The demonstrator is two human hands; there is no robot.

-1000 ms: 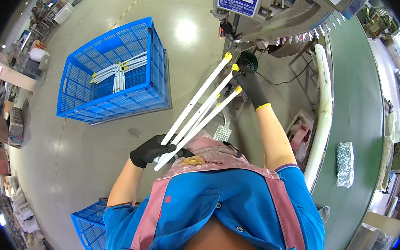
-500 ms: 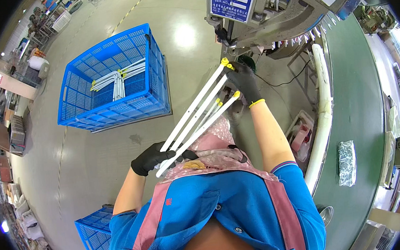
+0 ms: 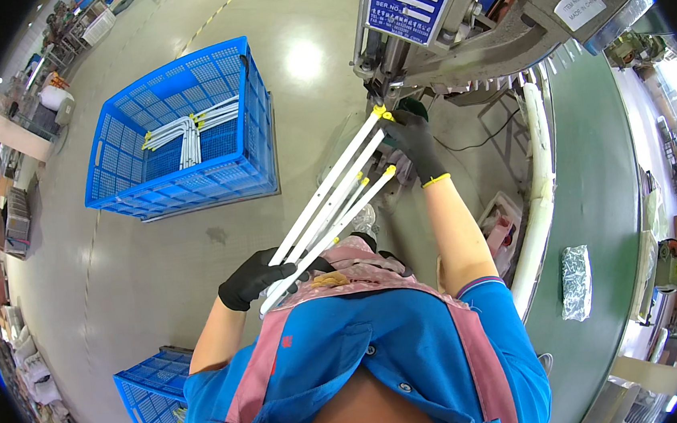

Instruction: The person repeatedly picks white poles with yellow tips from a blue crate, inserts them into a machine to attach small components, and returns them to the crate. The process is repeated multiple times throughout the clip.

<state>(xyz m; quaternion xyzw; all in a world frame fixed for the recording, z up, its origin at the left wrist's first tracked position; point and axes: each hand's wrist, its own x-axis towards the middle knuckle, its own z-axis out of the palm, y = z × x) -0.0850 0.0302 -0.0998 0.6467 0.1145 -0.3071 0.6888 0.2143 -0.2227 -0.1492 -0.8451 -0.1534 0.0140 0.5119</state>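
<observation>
A bundle of several white tubes with yellow end fittings (image 3: 328, 184) slants across in front of me. Around its lower ends wraps my left hand (image 3: 254, 280), in a black glove and closed. At the upper end, my gloved right hand (image 3: 413, 140) has its fingers curled at the yellow joint (image 3: 381, 114), closed on the tubes; its fingertips are partly hidden. That joint sits right at the tool tip (image 3: 375, 91) of a grey machine (image 3: 493, 45). One shorter tube end, capped in yellow, fans out below the right hand.
A blue plastic crate (image 3: 258, 166) on the floor at left holds more white tubes. Another blue crate (image 3: 140, 382) stands at lower left. To the right runs a green bench (image 3: 596, 213) with a silvery packet (image 3: 576, 283) on it, edged by a white padded roll (image 3: 539, 218).
The yellow joint has come up against the machine's tool tip. The loose lower tubes have shifted slightly left and spread a little. Both hands keep their hold; the view has shifted a bit.
</observation>
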